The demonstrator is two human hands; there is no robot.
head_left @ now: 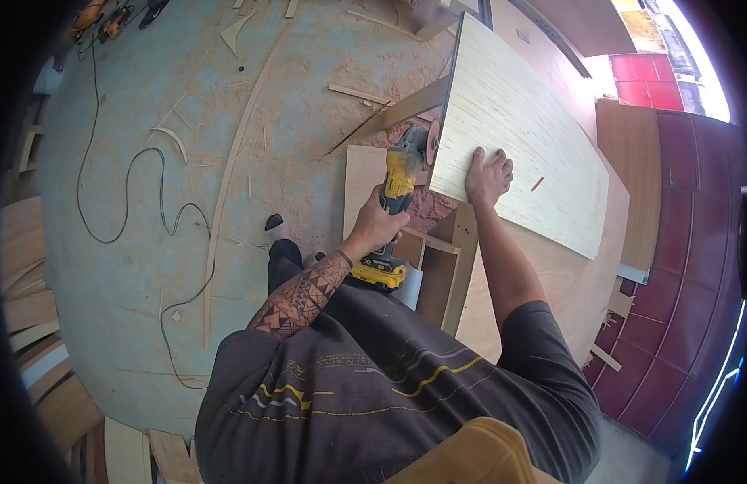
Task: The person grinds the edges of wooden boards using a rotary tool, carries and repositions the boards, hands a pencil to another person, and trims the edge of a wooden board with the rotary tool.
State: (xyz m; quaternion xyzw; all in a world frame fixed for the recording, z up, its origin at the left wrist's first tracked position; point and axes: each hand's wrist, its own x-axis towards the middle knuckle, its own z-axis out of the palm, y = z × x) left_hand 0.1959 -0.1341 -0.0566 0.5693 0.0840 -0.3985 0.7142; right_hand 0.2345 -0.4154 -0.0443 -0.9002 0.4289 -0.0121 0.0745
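My left hand (377, 222) is wrapped around the yellow and black body of a cordless angle grinder (400, 179). Its reddish disc (432, 142) stands upright at the left edge of a pale wood-grain board (527, 137); whether it touches the edge I cannot tell. A yellow battery (378, 274) sits at the grinder's lower end, near my body. My right hand (489, 177) lies flat on the board close to that edge, fingers stretched forward and slightly apart. A short orange pencil-like stick (538, 184) lies on the board right of this hand.
Under the board is a larger wooden panel (502, 282) with an open wooden frame (438, 258) beside it. Wood strips (244, 145), shavings and a black cable (129, 194) lie on the floor (179, 81). Plank offcuts (66, 403) are stacked lower left. Dark red panels (696, 242) stand right.
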